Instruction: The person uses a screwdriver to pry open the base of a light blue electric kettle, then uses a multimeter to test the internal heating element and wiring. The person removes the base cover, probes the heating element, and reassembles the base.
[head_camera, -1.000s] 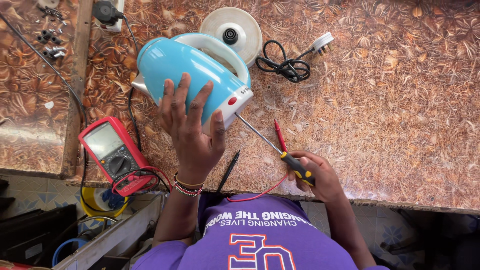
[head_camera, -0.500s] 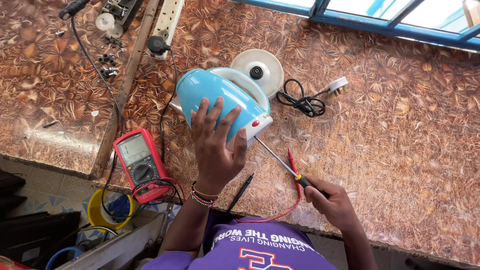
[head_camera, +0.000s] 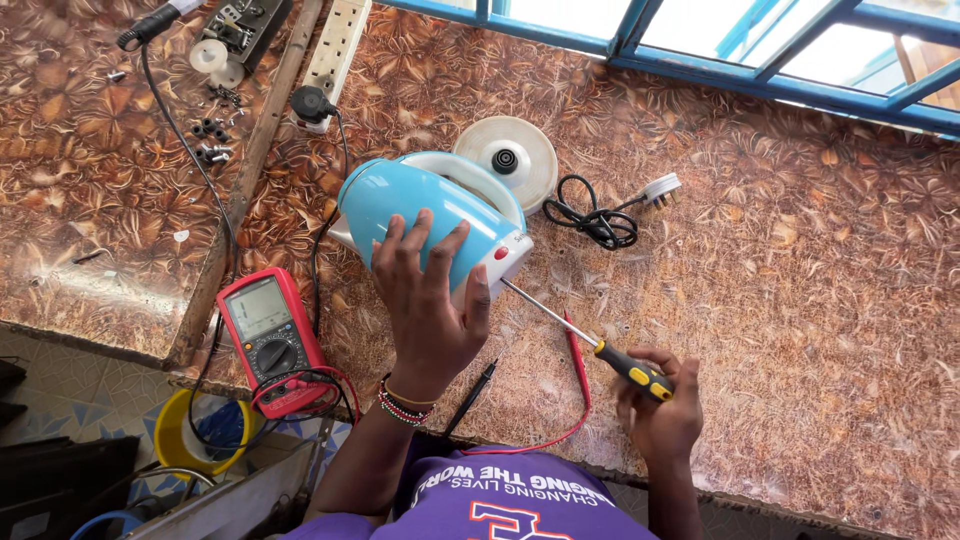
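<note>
Working: the person lays a light blue electric kettle (head_camera: 425, 215) on its side on the brown leaf-patterned worktop (head_camera: 820, 280) and sets a screwdriver (head_camera: 590, 340) to its base end.
Left hand: the left hand (head_camera: 430, 300) lies flat on the kettle's body, fingers spread wide and pressing down, pinning it against the worktop.
Right hand: the right hand (head_camera: 660, 415) is curled tight around the yellow-and-black handle of the screwdriver, near the front edge of the worktop.
Tool tip: the metal shaft runs up and to the left from the handle and meets the kettle's white base rim just beside a small red spot; whether the tip sits in a screw head is too small to tell.
Step in hand: by the look of it, this is the loosening or tightening of a fastener at the kettle's base, with the kettle held steady.
Next move calls for: judging from the grip, firm downward pressure from the left hand so the rounded body does not roll, and the shaft kept in line with the fastener so the tip does not slip.
Nearby: the round white power base (head_camera: 507, 160) lies just behind the kettle, its black cord and plug (head_camera: 605, 215) to the right.
Meter: a red multimeter (head_camera: 272, 338) rests to the left, its red probe (head_camera: 577, 355) and black probe (head_camera: 470, 395) lying between the hands.
</note>
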